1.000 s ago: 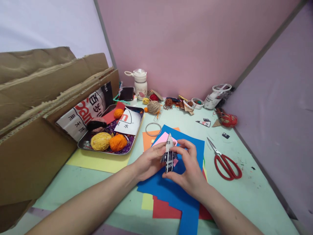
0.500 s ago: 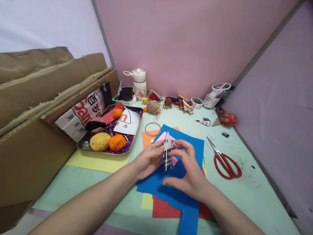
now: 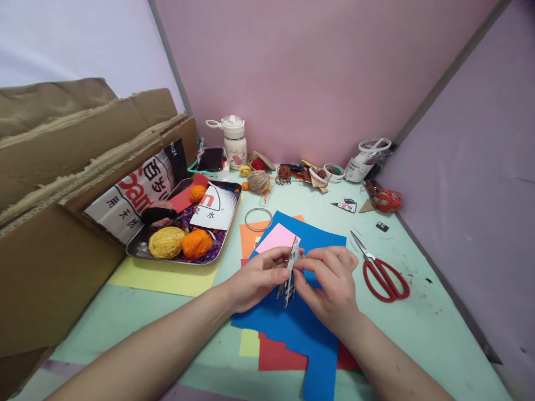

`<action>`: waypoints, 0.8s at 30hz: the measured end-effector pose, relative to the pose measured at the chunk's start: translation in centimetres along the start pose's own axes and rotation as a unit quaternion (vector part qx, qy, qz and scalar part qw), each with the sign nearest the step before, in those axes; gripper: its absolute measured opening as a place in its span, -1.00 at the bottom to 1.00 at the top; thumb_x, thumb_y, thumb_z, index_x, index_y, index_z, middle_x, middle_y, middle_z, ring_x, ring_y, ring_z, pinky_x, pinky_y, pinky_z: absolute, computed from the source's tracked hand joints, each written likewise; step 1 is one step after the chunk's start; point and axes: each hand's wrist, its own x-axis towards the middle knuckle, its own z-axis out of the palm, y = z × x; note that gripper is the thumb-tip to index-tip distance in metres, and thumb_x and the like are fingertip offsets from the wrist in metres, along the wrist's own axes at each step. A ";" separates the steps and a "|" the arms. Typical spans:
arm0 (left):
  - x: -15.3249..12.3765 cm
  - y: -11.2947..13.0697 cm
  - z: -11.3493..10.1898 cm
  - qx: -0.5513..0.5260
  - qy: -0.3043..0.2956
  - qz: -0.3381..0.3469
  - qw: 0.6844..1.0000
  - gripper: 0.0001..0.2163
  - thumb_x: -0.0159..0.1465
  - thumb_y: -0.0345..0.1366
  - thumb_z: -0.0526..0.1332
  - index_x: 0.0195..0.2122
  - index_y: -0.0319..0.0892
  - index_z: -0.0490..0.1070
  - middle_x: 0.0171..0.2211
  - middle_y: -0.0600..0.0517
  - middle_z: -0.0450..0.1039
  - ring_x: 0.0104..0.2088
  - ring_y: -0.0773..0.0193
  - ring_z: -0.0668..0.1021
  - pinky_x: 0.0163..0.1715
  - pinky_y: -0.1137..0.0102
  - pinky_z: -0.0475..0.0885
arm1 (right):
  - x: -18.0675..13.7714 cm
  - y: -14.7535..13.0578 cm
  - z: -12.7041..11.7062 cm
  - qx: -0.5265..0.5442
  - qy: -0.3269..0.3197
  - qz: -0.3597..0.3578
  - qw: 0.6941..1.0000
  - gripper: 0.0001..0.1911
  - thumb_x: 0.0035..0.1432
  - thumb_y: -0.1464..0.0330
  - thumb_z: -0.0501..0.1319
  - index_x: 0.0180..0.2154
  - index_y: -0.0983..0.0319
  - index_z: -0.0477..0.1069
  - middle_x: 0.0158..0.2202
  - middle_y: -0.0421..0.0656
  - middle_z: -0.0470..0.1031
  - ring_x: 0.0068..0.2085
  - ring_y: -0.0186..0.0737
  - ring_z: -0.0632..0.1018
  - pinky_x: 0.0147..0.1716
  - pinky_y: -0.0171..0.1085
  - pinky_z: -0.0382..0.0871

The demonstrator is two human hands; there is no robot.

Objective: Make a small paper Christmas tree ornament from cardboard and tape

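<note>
Between my hands is a small printed cardboard piece [image 3: 291, 273], seen nearly edge-on and tilted, white with dark lettering; it appears to have more than one layer. My left hand [image 3: 259, 281] grips it from the left, thumb on the near face. My right hand [image 3: 328, 281] has its thumb and fingertips pinched together at the piece's right side. Below them lies a blue paper sheet [image 3: 321, 312], with a pink sheet [image 3: 276, 238] on its upper left part. Red-handled scissors [image 3: 384, 278] lie with blades parted to the right of my right hand.
A metal tray [image 3: 228, 223] holding yarn balls and printed card stands left, beside large cardboard sheets [image 3: 37, 267]. A metal ring [image 3: 258, 219] lies behind the papers. Along the back are a white bottle [image 3: 236, 146], a twine ball [image 3: 258, 181] and a clear tub [image 3: 360, 167].
My right hand's fingers have closed from a spread pose into a pinch at the cardboard piece. The piece has turned more edge-on, uncovering more of the pink sheet.
</note>
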 end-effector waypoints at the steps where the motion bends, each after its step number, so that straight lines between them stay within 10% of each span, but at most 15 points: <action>1: 0.0 -0.1 0.0 0.001 -0.001 0.000 1.000 -0.52 0.03 -0.28 0.37 0.01 -0.17 0.41 -0.03 -0.13 0.41 -0.06 0.13 0.44 -0.05 0.31 0.23 | 0.0 0.0 0.0 -0.001 0.003 -0.001 1.000 -0.91 0.04 0.45 0.27 -0.38 0.16 0.41 -0.37 -0.20 0.47 -0.27 -0.19 0.39 -0.24 -0.12 0.12; 24: 0.1 -0.4 0.1 0.002 0.002 -0.003 1.000 -0.57 0.06 -0.31 0.35 -0.01 -0.16 0.42 -0.06 -0.11 0.42 -0.03 0.12 0.42 -0.03 0.30 0.22 | -0.1 0.0 0.3 -0.054 0.005 -0.025 0.998 -0.92 0.05 0.46 0.22 -0.45 0.20 0.34 -0.37 -0.20 0.49 -0.27 -0.19 0.38 -0.23 -0.12 0.07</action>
